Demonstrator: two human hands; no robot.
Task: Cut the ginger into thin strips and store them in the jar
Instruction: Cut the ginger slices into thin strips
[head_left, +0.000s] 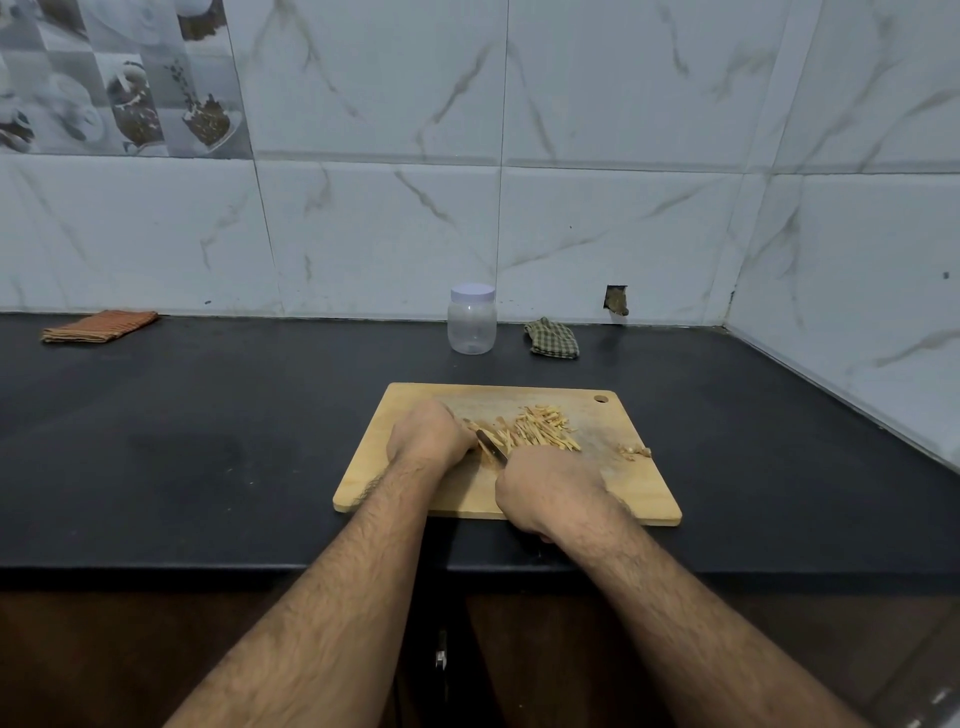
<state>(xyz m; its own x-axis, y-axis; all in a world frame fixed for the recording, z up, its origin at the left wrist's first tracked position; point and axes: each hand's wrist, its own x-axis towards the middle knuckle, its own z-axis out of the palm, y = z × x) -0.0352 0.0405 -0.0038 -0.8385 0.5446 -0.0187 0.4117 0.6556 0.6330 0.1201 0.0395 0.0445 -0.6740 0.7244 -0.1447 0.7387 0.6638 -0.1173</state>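
Wooden board, one knife, perhaps fifty strips.

2 bare forearms reach in from the bottom edge, both covered in dark hair from elbow to wrist. No sleeves, watch or bands show. The left hand and right hand wear no gloves; rings, if any, seem hidden by the angle.

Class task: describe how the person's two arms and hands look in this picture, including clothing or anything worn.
Both forearms are bare and hairy, no sleeves in view. The left hand and right hand wear no gloves. No watch or bracelet shows on either wrist; the fingers are mostly hidden, so rings cannot be judged.
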